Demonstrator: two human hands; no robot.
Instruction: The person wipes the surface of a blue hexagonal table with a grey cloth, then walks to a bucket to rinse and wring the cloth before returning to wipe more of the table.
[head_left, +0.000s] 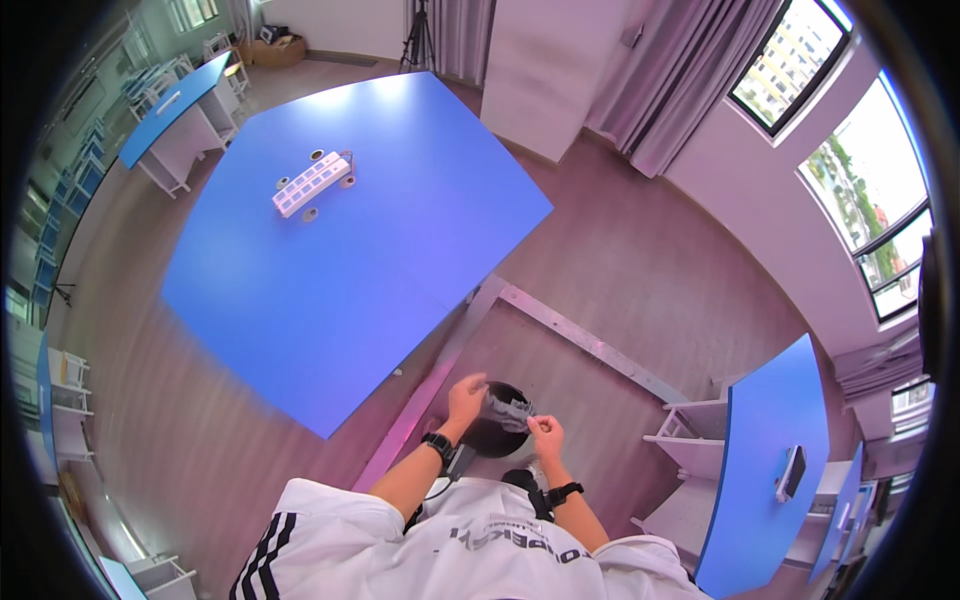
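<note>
Between my two hands a crumpled grey, translucent piece, perhaps a plastic bag (510, 414), is stretched above a round black bin (495, 441) on the floor. My left hand (468, 397) is at its left end, with the fingers curled; whether they grip it is unclear. The fingertips of my right hand (546, 433) pinch its right end. Both wrists wear black bands. The bin's rim is partly hidden by the grey piece and my left hand.
A large blue table (360, 262) bearing white power strips (313, 184) stands ahead to the left. A metal floor beam (592, 345) runs beyond the bin. To the right is another blue-topped desk (765, 450) with a device (791, 474) on it. A black tripod (420, 41) stands far ahead.
</note>
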